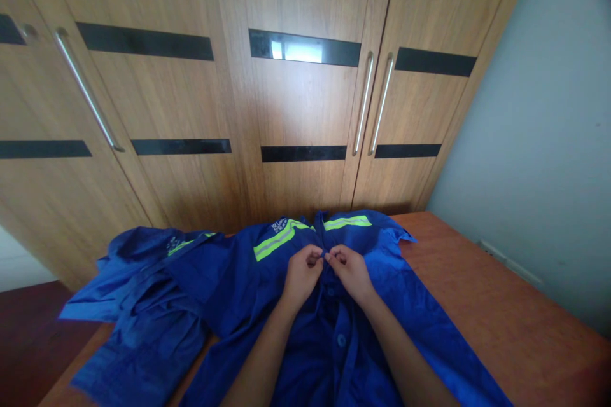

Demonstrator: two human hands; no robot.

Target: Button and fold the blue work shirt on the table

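A blue work shirt with yellow-green reflective stripes lies spread face up on a wooden table. Both hands meet at its front placket, just below the collar. My left hand pinches the left edge of the placket. Opposite it, my right hand pinches the right edge, fingertips nearly touching the left hand's. A blue button shows lower on the placket between my forearms.
A second blue garment with a reflective stripe lies crumpled at the table's left end. A wooden wardrobe with metal handles stands right behind the table. A grey wall runs along the right side.
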